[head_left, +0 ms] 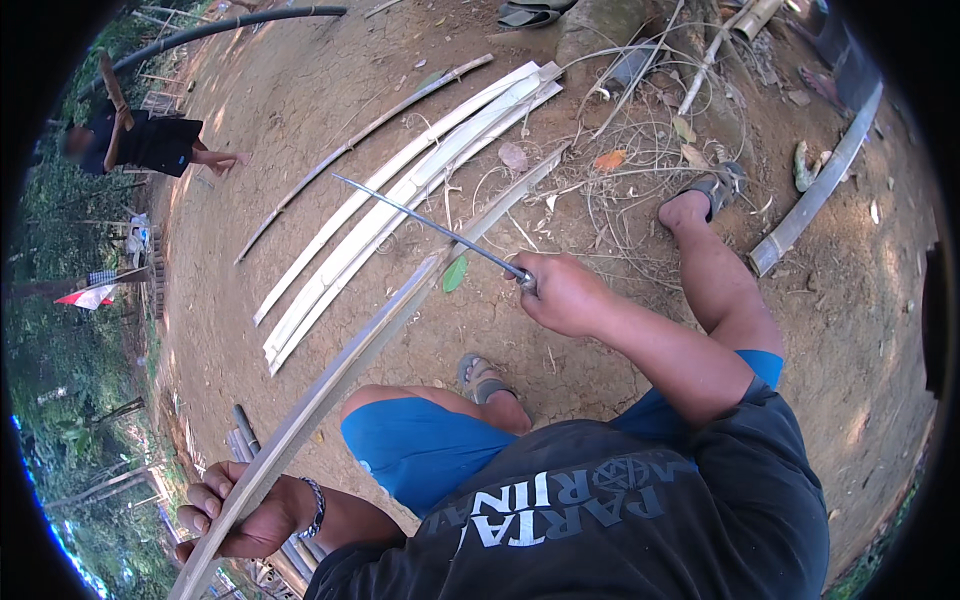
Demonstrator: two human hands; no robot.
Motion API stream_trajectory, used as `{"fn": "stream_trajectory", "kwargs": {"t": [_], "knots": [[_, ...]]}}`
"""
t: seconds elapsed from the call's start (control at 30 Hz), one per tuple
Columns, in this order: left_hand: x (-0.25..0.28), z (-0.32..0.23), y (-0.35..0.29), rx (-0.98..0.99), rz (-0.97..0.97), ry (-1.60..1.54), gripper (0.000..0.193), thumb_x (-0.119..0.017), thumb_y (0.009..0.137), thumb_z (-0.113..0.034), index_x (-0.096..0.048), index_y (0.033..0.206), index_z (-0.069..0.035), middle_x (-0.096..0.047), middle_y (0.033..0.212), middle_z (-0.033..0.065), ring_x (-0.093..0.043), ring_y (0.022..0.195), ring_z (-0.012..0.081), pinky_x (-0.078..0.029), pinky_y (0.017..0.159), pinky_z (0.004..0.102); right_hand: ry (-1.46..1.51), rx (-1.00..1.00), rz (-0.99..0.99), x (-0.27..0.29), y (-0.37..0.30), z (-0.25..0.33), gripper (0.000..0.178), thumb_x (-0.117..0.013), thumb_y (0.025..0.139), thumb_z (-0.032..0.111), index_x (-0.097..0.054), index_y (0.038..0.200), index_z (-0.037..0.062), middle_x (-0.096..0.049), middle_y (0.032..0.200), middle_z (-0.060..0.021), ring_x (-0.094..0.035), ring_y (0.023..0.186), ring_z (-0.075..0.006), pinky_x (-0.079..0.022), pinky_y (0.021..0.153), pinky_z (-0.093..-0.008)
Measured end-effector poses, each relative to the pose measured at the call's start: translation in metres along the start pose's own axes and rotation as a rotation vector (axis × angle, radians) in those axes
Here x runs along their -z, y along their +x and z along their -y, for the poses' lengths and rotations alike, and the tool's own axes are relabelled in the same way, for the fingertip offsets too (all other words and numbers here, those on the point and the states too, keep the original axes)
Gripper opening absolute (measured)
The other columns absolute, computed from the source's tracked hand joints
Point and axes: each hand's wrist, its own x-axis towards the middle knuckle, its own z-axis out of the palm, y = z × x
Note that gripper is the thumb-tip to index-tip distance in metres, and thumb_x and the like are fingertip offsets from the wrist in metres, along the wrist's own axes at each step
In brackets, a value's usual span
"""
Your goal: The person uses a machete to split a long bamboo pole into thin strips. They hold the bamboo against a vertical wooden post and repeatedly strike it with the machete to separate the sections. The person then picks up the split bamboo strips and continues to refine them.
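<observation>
A long split bamboo strip (340, 372) runs from the lower left up towards the middle of the ground. My left hand (255, 512), with a bracelet at the wrist, is closed round its near end. In my right hand (568, 294) is the handle of a long, narrow-bladed knife (412, 214). The blade points to the upper left and crosses the strip at a split or cut place past its middle; the fisheye view does not show how deep it sits. Beyond that crossing, the strip's far part (520, 188) slopes on towards the ground.
Pale split bamboo strips (400, 195) lie side by side ahead, beside a thin dark pole (350, 148). Curly shavings (630, 215) and a tree base (600, 40) are at the far right. A wide bamboo piece (815, 205) lies right. Another person (150, 140) stands far left.
</observation>
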Motion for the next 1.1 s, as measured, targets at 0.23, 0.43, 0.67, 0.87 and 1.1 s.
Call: {"fn": "stream_trajectory", "kwargs": {"t": [0.23,0.43,0.67,0.87,1.1], "knots": [[-0.011,-0.004,-0.008,-0.036,0.038,-0.033,0.021,-0.045,0.102,-0.033,-0.061,0.116,-0.030,-0.062,0.089,0.0030,-0.062,0.080,0.0199,-0.052,0.065,0.0330,0.046,0.190,0.008,-0.002,-0.041,0.036,0.024,-0.060,0.079,0.012,-0.059,0.102,0.0050,-0.065,0.078,-0.0204,-0.065,0.079,-0.0402,-0.050,0.070,-0.0500],[0.002,0.006,-0.016,0.002,0.050,-0.040,0.025,-0.044,0.102,-0.031,-0.058,0.123,-0.028,-0.057,0.087,0.0035,-0.060,0.078,0.0206,-0.052,0.067,0.0349,-0.008,0.056,0.062,0.001,-0.049,0.044,0.028,-0.061,0.078,0.013,-0.061,0.105,0.0061,-0.066,0.084,-0.0192,-0.066,0.079,-0.0396,-0.052,0.070,-0.0481],[-0.007,0.000,-0.016,-0.101,0.036,0.040,0.028,-0.045,0.102,-0.029,-0.056,0.127,-0.028,-0.055,0.086,0.0031,-0.059,0.077,0.0191,-0.050,0.066,0.0332,0.015,-0.147,-0.058,-0.014,-0.026,-0.015,0.026,-0.061,0.079,0.013,-0.061,0.104,0.0057,-0.067,0.085,-0.0186,-0.066,0.081,-0.0391,-0.052,0.072,-0.0482],[-0.009,-0.005,-0.016,-0.082,0.019,-0.027,0.024,-0.045,0.102,-0.030,-0.057,0.122,-0.024,-0.056,0.084,0.0030,-0.058,0.076,0.0188,-0.047,0.065,0.0327,0.087,0.191,0.049,-0.009,-0.050,0.032,0.026,-0.061,0.081,0.014,-0.060,0.105,0.0042,-0.067,0.083,-0.0209,-0.066,0.082,-0.0393,-0.052,0.076,-0.0485],[-0.001,-0.010,-0.010,-0.012,-0.007,-0.036,0.024,-0.043,0.103,-0.032,-0.059,0.119,-0.027,-0.059,0.083,0.0035,-0.059,0.073,0.0196,-0.046,0.065,0.0322,0.026,0.057,-0.082,-0.018,-0.024,-0.010,0.029,-0.060,0.079,0.008,-0.061,0.107,0.0027,-0.064,0.077,-0.0203,-0.065,0.072,-0.0364,-0.052,0.070,-0.0440]]}}
